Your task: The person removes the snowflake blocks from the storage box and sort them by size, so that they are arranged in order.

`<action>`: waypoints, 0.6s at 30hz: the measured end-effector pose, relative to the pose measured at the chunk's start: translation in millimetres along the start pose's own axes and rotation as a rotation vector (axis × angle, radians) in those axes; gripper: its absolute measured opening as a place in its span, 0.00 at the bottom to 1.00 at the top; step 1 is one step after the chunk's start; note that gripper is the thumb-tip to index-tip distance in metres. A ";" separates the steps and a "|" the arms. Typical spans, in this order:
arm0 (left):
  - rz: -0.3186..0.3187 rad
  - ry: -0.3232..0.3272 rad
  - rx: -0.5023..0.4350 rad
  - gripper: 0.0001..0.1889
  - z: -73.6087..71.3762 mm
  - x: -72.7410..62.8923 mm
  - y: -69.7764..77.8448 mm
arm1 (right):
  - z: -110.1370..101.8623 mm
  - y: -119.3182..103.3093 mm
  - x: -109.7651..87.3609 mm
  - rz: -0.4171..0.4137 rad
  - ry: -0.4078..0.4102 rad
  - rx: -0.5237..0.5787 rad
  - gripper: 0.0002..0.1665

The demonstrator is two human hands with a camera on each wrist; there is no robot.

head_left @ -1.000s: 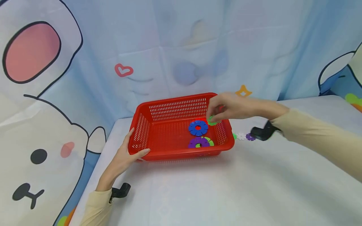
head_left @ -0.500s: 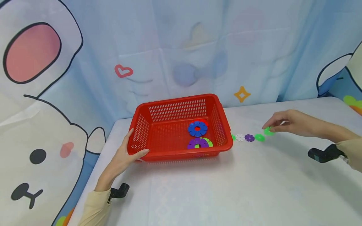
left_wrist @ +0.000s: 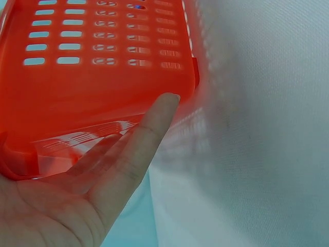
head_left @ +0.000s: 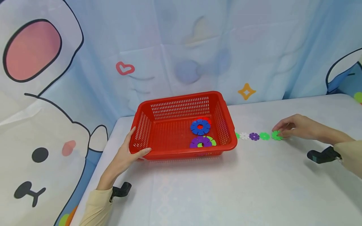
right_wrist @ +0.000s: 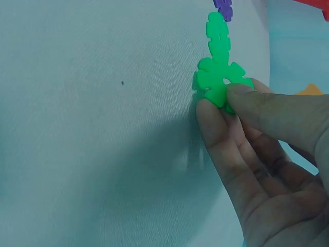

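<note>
Green disc (right_wrist: 209,78) now lower, between fingers (right_wrist: 214,123)

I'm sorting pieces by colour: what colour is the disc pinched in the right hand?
The disc is bright green, seen best in the right wrist view.

White table (head_left: 198,191) | red basket (head_left: 181,154) | row: white disc (head_left: 244,136), purple disc (head_left: 254,136), green disc (head_left: 264,136)

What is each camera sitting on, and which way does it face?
Head: on the person's head, facing forward and down over the red basket; the left hand, right hand and sleeves show.
Left wrist: on that wrist, facing the basket's slotted side; the left hand shows.
Right wrist: on that wrist, facing the end green disc; the right hand shows, pinching it.
Shared: head and right wrist both show that disc.
</note>
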State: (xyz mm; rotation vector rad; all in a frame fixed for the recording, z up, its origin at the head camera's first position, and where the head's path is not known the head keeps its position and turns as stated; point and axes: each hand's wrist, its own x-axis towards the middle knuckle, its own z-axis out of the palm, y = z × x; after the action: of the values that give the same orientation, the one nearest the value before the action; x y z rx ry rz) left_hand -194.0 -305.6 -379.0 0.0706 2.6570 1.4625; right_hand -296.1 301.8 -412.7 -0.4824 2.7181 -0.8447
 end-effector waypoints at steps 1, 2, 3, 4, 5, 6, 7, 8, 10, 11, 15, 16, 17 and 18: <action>0.000 0.000 0.000 0.58 0.0 0.4 0.4 | -0.3 0.4 0.4 0.010 -0.004 0.005 0.14; 0.000 0.002 0.003 0.58 0.0 0.7 0.8 | -0.5 0.6 0.8 0.018 -0.009 0.010 0.15; 0.000 0.003 0.006 0.57 0.0 1.0 1.1 | -0.8 1.0 1.2 0.026 -0.014 0.016 0.15; -0.001 0.004 0.012 0.57 0.1 1.3 1.3 | -1.1 1.2 1.5 0.035 -0.019 0.021 0.16; -0.002 0.006 0.017 0.57 0.1 1.7 1.4 | -1.4 1.5 1.9 0.043 -0.024 0.023 0.16; -0.003 0.008 0.025 0.57 0.1 2.0 1.4 | -1.7 1.7 2.3 0.051 -0.029 0.027 0.16; -0.001 0.008 0.028 0.57 0.1 2.1 1.5 | -1.8 1.8 2.7 0.057 -0.032 0.029 0.17; 0.000 0.010 0.034 0.57 0.1 2.1 1.6 | -1.9 1.7 3.1 0.062 -0.036 0.031 0.17; 0.003 0.010 0.035 0.57 0.1 2.0 1.8 | -2.2 1.1 4.0 0.071 -0.040 0.034 0.16; 0.003 0.009 0.032 0.57 0.0 1.9 1.7 | -2.3 0.4 4.5 0.073 -0.043 0.035 0.16; 0.003 0.005 0.021 0.56 -0.4 1.0 1.6 | -3.0 -2.7 7.2 0.074 -0.055 0.027 0.15; 0.003 0.006 0.022 0.56 -0.7 0.8 1.5 | -3.0 -3.5 7.8 0.073 -0.058 0.022 0.15; 0.003 0.006 0.025 0.56 -0.9 0.6 1.4 | -2.9 -4.1 8.4 0.074 -0.060 0.016 0.15; 0.003 0.006 0.027 0.57 -1.1 0.4 1.3 | -2.7 -4.6 9.1 0.075 -0.061 0.010 0.15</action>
State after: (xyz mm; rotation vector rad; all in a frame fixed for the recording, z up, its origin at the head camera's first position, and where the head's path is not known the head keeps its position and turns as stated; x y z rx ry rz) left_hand -194.6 -305.8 -377.4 0.0733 2.6829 1.4296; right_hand -304.2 296.1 -409.1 -0.3956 2.6569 -0.8109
